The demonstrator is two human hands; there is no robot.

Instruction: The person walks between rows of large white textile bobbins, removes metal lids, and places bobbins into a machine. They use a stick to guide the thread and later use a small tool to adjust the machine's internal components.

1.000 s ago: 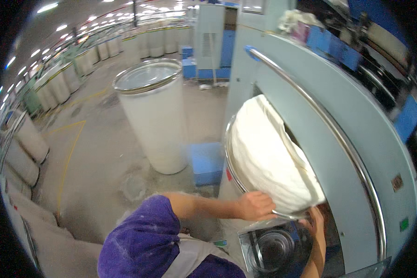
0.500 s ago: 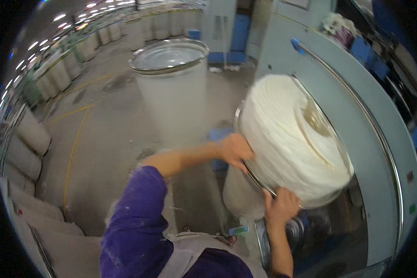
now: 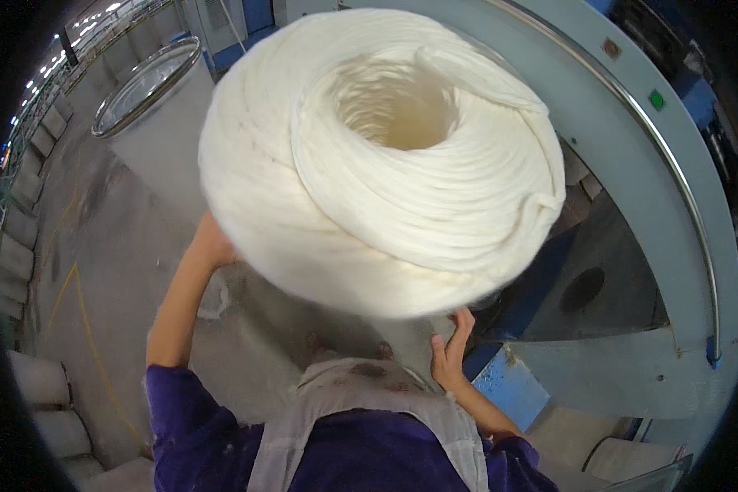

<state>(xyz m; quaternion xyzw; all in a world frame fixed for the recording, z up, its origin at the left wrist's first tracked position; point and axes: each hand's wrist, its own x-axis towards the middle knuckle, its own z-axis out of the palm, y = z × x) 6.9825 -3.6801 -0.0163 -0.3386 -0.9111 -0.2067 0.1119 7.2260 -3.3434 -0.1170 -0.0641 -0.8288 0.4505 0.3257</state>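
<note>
A large white coil of soft fibre sliver, wound in rings around a hollow centre, fills the upper middle of the head view. It stands on a tall can that it mostly hides. My left hand presses against the coil's lower left side. My right hand grips the can wall just under the coil's lower right edge. Both purple-sleeved arms reach up from the bottom of the picture.
A grey-blue machine housing with a curved metal rail stands at the right, with a dark opening below it. A tall white can with a metal rim stands at upper left. Rows of white cans line the concrete floor's left edge.
The coil-topped can has come out of the machine opening toward me and now stands upright and much closer. My left hand slid to its left side, my right hand stays under its lower right.
</note>
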